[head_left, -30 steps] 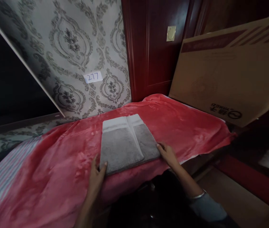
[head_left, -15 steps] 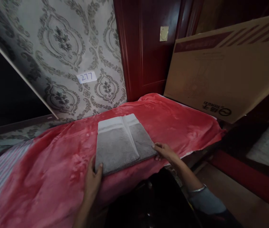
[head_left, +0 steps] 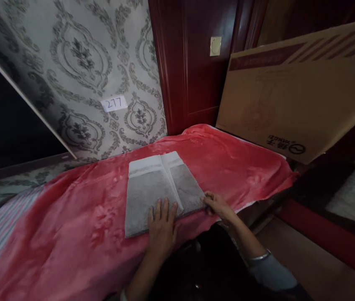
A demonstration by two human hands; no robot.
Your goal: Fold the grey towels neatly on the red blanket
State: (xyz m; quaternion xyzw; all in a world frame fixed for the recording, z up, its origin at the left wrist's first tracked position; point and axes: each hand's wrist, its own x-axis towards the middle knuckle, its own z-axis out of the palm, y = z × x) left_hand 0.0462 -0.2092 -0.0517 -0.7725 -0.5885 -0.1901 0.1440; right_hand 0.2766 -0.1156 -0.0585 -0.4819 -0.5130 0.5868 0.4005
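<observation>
A folded grey towel (head_left: pixel 144 192) with a pale band across its far end lies flat on a red plush blanket (head_left: pixel 234 163). Its two folded sides meet along a slanting line right of the middle. My left hand (head_left: pixel 162 223) rests palm down on the towel's near edge, fingers stretched out. At the near right corner, my right hand (head_left: pixel 217 205) pinches the towel's edge between thumb and fingers. Part of that grip is hidden beneath the cloth.
A large cardboard box (head_left: pixel 290 96) leans at the right, beside a dark red door panel (head_left: pixel 202 75). Patterned wallpaper (head_left: pixel 102 54) bears a paper label (head_left: pixel 114 103) reading 277. A striped cloth (head_left: pixel 8 217) shows at the left. A dark screen-like panel (head_left: pixel 4 113) stands at far left.
My left hand has let go of the towel's near left corner and moved right, now flat on the near edge. My right hand stays at the right corner.
</observation>
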